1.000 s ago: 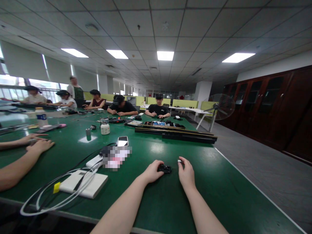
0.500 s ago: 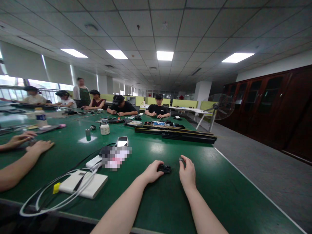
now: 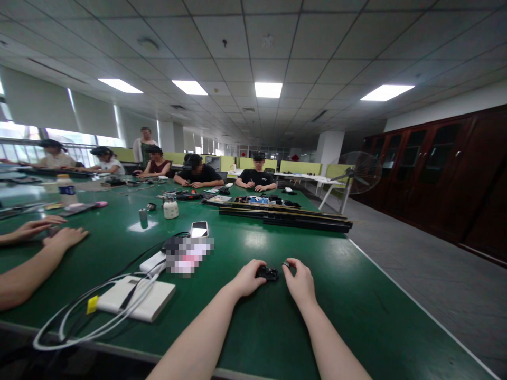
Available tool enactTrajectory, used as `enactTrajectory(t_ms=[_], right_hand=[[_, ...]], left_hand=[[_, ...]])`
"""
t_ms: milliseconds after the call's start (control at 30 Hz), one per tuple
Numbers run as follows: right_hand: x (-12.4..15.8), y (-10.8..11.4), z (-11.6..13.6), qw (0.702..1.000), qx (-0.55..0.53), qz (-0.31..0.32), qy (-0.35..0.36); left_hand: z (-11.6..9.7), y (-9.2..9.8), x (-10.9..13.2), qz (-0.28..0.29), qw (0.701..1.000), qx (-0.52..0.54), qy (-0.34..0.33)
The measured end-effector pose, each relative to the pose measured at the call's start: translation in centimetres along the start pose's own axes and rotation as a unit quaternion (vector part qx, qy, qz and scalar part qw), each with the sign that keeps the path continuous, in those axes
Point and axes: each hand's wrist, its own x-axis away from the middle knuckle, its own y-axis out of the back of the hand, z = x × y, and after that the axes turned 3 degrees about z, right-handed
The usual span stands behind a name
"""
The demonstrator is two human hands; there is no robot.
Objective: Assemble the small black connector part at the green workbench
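Note:
My left hand (image 3: 249,278) grips a small black device (image 3: 268,273) by its left end, thumb and fingers closed on it, on the green tabletop (image 3: 253,322). Fine detail on the device is too small to read. Just to its right, my right hand (image 3: 300,282) pinches a small grey piece (image 3: 285,264) between thumb and index finger. That piece is apart from the black device by a narrow gap, and its kind cannot be made out.
Left of my arms lie a white box (image 3: 137,298) with looped white cables and a phone (image 3: 199,229). Long black bars (image 3: 285,217) lie ahead. A jar (image 3: 170,208) stands further left. A neighbour's hands (image 3: 65,238) work at the left edge; several people sit beyond.
My right hand has moved left with the small grey piece, closer to the black device. My left hand stays in place. A standing person in the background has shifted right.

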Motion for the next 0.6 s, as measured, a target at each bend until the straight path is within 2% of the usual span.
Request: enactTrajectory(t_ms=[167, 300, 600], right_hand=[[0.2, -0.2, 0.2, 0.998, -0.012, 0.065, 0.0], [0.3, -0.3, 0.6, 0.991, -0.071, 0.117, 0.01], [0.3, -0.6, 1.0, 0.977, -0.149, 0.145, 0.045]], left_hand=[[-0.2, 0.1, 0.1, 0.0, 1.0, -0.011, -0.004], [-0.1, 0.1, 0.1, 0.0, 1.0, -0.015, -0.012], [0.5, -0.2, -0.1, -0.007, 1.0, -0.015, -0.022]])
